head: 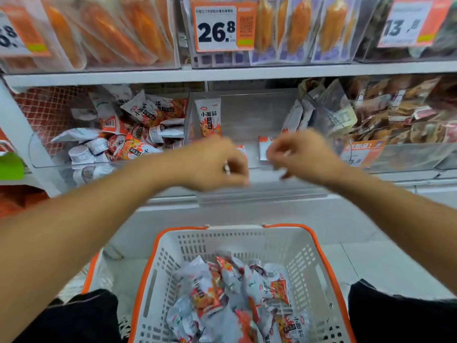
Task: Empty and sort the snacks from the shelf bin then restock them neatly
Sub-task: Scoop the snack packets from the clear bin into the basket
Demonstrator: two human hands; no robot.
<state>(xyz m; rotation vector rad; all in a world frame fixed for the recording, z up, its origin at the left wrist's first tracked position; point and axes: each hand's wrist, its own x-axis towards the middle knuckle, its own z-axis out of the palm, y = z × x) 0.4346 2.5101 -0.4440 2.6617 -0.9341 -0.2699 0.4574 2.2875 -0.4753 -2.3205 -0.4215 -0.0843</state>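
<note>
both hands reach into the clear middle bin (247,112) on the lower shelf (222,73). the left hand (212,164) hangs over the bin's front edge with its fingers curled under; motion blur hides what, if anything, they hold, so i cannot tell its grip. the right hand (299,157) is just beside it, fingers bent down toward a flat white and orange packet (264,149) lying on the bin floor; the blur makes it impossible to tell whether the fingertips pinch it or only touch it. one tall packet (208,117) stands upright against the bin's left wall, and a few more lean at the right wall (296,115). the rest of the bin floor shows bare.

below the hands, a white basket (247,236) with an orange rim sits on the floor, holding a loose heap of the same snacks (235,293). the left bin (49,149) holds a jumble of similar packets and small round tubs. the right bin (408,154) is full of brown packets. on the upper shelf, clear bins hold long orange snacks behind a price tag (217,27) reading 26.8.
</note>
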